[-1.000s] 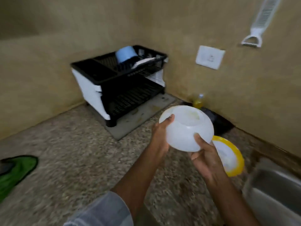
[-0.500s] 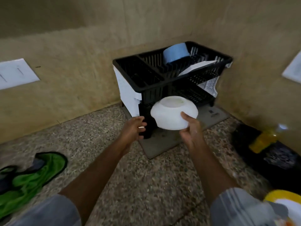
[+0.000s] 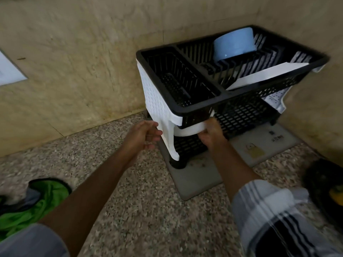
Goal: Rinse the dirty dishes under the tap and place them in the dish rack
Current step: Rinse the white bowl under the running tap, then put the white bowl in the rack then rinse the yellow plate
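Observation:
A two-tier black and white dish rack [image 3: 200, 106] stands in the counter corner on a grey drying mat [image 3: 200, 175]. My right hand [image 3: 211, 135] grips a white bowl [image 3: 189, 129] that sits inside the lower tier, mostly hidden behind the rack's white leg and upper tray. My left hand [image 3: 143, 135] hovers just left of the rack's white leg with fingers loosely curled and nothing in it. On the upper tier lie a blue bowl [image 3: 233, 43] and a white flat dish [image 3: 263, 75].
A green cloth [image 3: 35, 203] lies on the speckled counter at the lower left. A dark object with a yellow item [image 3: 332, 191] sits at the right edge. Tiled walls close off the corner behind the rack. A white wall plate [image 3: 9, 71] is at far left.
My right hand has carried the white bowl forward from in front of the rack into its lower tier. My left hand let go of the bowl and stays beside the rack.

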